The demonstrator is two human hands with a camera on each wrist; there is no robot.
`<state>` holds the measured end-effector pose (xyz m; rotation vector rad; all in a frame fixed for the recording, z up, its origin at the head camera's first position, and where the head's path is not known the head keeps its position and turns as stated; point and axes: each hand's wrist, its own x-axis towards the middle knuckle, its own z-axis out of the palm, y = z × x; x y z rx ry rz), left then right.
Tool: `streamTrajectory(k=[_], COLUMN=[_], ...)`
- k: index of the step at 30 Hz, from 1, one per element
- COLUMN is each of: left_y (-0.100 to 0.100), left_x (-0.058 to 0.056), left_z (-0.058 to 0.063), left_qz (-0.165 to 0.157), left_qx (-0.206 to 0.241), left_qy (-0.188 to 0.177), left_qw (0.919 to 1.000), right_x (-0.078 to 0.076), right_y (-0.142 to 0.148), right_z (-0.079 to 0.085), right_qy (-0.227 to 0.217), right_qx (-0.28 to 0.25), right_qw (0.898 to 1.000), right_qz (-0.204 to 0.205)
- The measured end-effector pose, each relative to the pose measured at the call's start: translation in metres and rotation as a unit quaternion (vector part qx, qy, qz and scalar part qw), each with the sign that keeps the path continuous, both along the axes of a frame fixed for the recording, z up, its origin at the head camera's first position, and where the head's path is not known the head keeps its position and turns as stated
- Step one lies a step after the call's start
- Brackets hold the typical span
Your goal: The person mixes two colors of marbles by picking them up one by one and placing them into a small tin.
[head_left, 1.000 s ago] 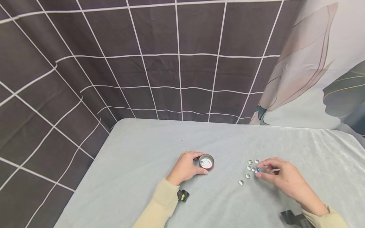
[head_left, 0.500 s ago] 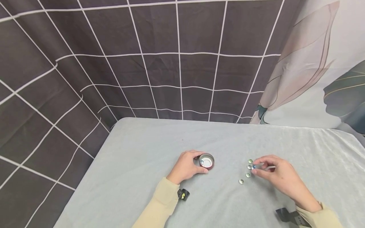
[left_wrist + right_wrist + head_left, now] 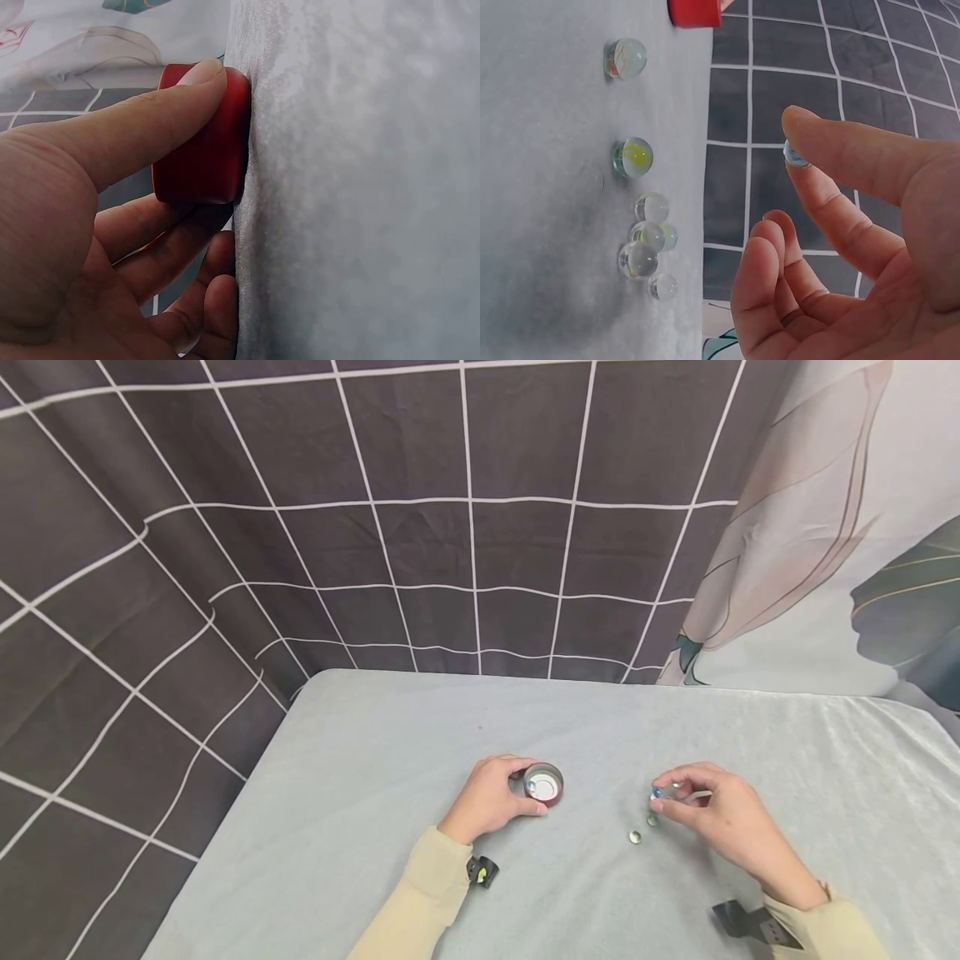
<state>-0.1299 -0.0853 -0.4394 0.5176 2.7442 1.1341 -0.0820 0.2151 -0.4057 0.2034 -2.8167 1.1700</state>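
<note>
My left hand (image 3: 491, 800) holds a small round red tin (image 3: 202, 142) upright on the cloth, thumb on one side and index finger on the other. Inside its pale interior, in the head view, lies a bluish marble (image 3: 532, 785). Thumb and index finger of my right hand (image 3: 716, 806) pinch a clear marble with blue in it (image 3: 794, 155), raised off the cloth. Several glass marbles lie beneath and left of that hand, among them one with a yellow swirl (image 3: 634, 157) and one with orange and white (image 3: 628, 58). Other marbles are partly hidden by the right hand in the head view.
A pale grey velvety cloth (image 3: 375, 752) covers the table. Behind it hangs a dark curtain with a white grid (image 3: 517, 552), and a leaf-patterned curtain (image 3: 810, 577) at the right. Black wrist cameras sit at both sleeves.
My right hand has moved left with the blue marble in its pinch, passing over the loose marbles. The left hand and the tin have stayed in place.
</note>
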Motion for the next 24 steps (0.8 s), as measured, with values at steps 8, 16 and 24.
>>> streamTrajectory(k=[8,16,24], left_y=[-0.0003,-0.0013,-0.0013], left_x=[-0.0003,-0.0007,-0.0004], left_z=[-0.0005,-0.0005,0.0003], left_qz=[-0.003,-0.003,-0.002], left_qx=[0.007,0.006,0.003], left_qy=[0.005,0.006,0.006], left_qw=[1.0,1.0,1.0], right_x=[0.0008,-0.0022,-0.0038], right_y=[-0.0034,-0.0048,-0.0067], right_z=[0.0018,0.0046,0.006], right_qy=[-0.002,-0.016,-0.013], right_qx=[-0.005,0.002,0.002], right_qw=[1.0,1.0,1.0], right_qz=[0.002,0.002,0.009])
